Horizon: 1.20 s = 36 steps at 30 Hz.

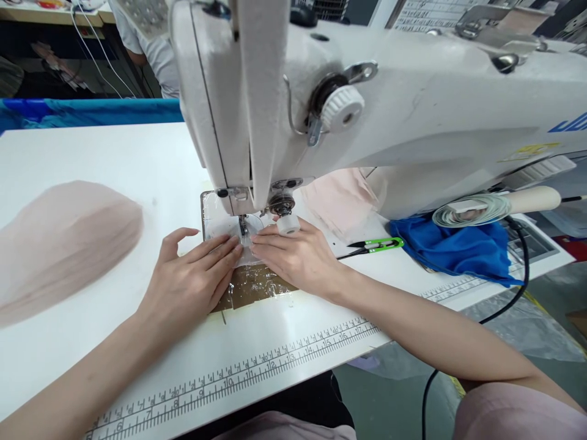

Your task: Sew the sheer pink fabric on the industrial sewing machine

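Note:
My left hand (195, 278) lies flat on the sewing machine bed, left of the presser foot (243, 226). Its fingers are stretched out and its thumb stands apart. On the other side, my right hand (300, 255) rests with fingers extended towards the foot, partly behind a white round knob (288, 225). Between the fingertips of both hands shows a small piece of pale sheer fabric (245, 255), reaching under the foot. Its edges are mostly covered by my fingers. The white sewing machine (389, 98) stands above my hands.
A sheer pink fabric piece (77, 244) lies at left. Pale pink fabric (342, 198) sits behind my right hand, beside green thread snips (380, 244). Further right are a blue cloth (454, 247) and a coiled pale-green strip (472, 211). A printed ruler (247, 376) follows the table's front edge.

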Tool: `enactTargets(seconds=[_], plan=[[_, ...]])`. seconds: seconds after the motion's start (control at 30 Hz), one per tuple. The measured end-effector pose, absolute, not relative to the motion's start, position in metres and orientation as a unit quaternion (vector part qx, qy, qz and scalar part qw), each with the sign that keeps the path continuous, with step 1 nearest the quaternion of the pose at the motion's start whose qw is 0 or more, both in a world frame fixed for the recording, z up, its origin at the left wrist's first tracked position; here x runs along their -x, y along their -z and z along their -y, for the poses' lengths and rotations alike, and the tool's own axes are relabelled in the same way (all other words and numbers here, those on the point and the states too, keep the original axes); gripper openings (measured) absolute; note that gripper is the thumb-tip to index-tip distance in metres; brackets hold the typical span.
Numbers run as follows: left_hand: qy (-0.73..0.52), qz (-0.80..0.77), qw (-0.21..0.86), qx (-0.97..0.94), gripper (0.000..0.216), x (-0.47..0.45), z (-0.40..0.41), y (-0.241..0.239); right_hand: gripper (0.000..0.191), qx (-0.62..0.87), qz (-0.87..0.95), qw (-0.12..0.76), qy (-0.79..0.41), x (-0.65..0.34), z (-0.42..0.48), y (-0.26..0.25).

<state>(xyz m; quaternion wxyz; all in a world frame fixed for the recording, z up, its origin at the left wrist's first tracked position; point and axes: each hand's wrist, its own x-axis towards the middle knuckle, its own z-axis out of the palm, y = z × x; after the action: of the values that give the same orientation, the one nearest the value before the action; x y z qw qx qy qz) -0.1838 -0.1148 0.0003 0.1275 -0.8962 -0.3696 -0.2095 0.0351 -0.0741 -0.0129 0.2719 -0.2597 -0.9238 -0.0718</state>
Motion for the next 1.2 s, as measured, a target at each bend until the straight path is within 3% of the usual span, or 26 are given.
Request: enactTargets(seconds=[0.6, 0.97, 1.2], plan=[[0.210, 0.371, 0.133, 0.895, 0.028, 0.187, 0.105, 0.003, 0.025, 0.285, 0.920, 0.243, 0.120, -0.032, 0.070, 0.014], [0.215, 0.385, 0.117, 0.890, 0.032, 0.189, 0.100, 0.007, 0.022, 0.329, 0.916, 0.230, 0.019, -0.030, 0.067, 0.013], [0.214, 0.388, 0.121, 0.888, 0.029, 0.188, 0.099, 0.007, 0.023, 0.331, 0.916, 0.220, 0.045, -0.029, 0.066, 0.012]])
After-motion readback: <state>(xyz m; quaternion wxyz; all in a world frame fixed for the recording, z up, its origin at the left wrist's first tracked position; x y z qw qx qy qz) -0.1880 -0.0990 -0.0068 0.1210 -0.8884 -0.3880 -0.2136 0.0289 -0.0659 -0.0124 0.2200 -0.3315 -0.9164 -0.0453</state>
